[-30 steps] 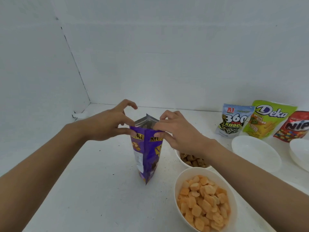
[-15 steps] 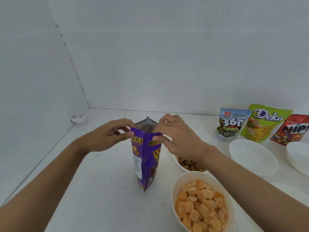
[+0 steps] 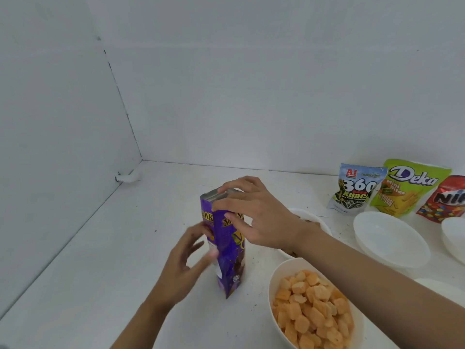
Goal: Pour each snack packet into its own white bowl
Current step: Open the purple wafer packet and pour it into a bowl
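Observation:
An opened purple snack packet [image 3: 230, 258] stands upright on the white table, left of the bowls. My right hand [image 3: 261, 217] pinches its open top edge, thumb on the front and fingers over the rim. My left hand [image 3: 186, 263] is lower, beside the packet's left side, with fingers spread and blurred; its thumb seems to touch the packet. A white bowl [image 3: 278, 280] of orange puffs sits at the front. Behind my right wrist, a second white bowl [image 3: 320, 222] with brown pieces is mostly hidden.
An empty white bowl [image 3: 392, 240] sits to the right, with another [image 3: 453, 235] cut off by the frame edge. Three sealed packets lean on the back wall: 360 Kuaci [image 3: 354, 190], green Deka [image 3: 407, 190], red Nips [image 3: 445, 200]. White walls enclose the left and back.
My left hand has let go of the packet's top and dropped down beside its left side. My right hand keeps hold of the top; the packet stays upright.

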Demonstrator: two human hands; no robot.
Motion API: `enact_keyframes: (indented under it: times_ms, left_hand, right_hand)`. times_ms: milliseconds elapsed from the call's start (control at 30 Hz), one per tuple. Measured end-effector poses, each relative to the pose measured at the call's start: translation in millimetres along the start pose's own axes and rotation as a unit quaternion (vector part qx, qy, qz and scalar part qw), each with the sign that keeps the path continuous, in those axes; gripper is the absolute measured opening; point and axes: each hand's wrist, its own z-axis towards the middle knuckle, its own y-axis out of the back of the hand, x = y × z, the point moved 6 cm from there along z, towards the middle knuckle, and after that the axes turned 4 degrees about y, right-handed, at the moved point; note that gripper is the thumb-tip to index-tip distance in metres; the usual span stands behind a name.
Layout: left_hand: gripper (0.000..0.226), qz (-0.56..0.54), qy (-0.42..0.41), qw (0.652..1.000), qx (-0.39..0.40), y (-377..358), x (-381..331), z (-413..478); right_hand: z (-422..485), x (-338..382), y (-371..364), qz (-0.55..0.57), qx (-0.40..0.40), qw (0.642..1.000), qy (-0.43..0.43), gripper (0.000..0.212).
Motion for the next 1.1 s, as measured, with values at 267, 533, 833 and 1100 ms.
enact_keyframes:
  times_ms: [267, 533, 833, 1100]
  left_hand:
    - [0.046, 0.038, 0.036, 0.998, -0.027, 1, 18, -20]
    - [0.057, -0.022, -0.015, 0.998, -0.052, 16, -7, -11]
    - [0.036, -0.028, -0.111, 0.979, -0.17, 43, -25, 25]
    - [0.021, -0.114, -0.105, 0.971, -0.183, 9, -53, 48]
  right_hand:
    - [24, 20, -18, -0.01, 0.002, 0.999, 0.04, 0.023]
    - [38, -26, 0, 0.208, -0.185, 0.927, -0.253, 0.021]
    - [61, -24, 48, 0.104, -0.283, 0.911, -0.281, 0.017]
    - [41, -38, 101, 0.072, -0.209, 0.936, -0.275, 0.01]
